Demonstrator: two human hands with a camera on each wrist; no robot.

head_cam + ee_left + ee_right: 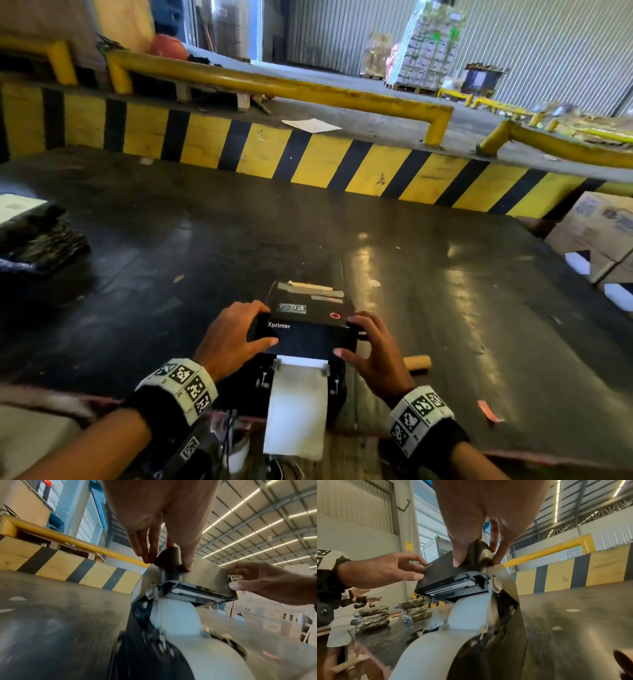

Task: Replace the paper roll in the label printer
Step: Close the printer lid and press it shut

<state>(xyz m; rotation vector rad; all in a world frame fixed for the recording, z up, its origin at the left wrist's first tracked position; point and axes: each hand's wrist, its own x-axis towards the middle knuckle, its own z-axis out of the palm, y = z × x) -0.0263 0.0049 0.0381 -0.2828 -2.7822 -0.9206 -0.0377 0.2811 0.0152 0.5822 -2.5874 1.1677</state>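
A black label printer [308, 337] is set on the dark table [445, 291], close to the near edge. Its lid [305, 337] is lifted and is held at both ends. The left end of the lid is gripped by the left hand [233, 337], with the thumb on the front face and the fingers curled over the far edge. The right end is gripped the same way by the right hand [371, 346]. A white paper roll [173, 615] is seated inside the printer, just under the lid, as is seen in both wrist views. A strip of white paper [298, 407] is fed out toward the person and is hung over the table edge. A gap is seen between the lid's lower edge [452, 588] and the roll, so the lid is not yet shut. The lid's long side is laid from left to right, between the two hands, and each hand is as near to it as the other. It is likely that the lid must be pushed down evenly, straight onto the paper below it. If one end is pushed harder, the paper may be pinched crooked. A brown cardboard tube [418, 362] is left on the table just to the right of the printer; it is likely the old core.
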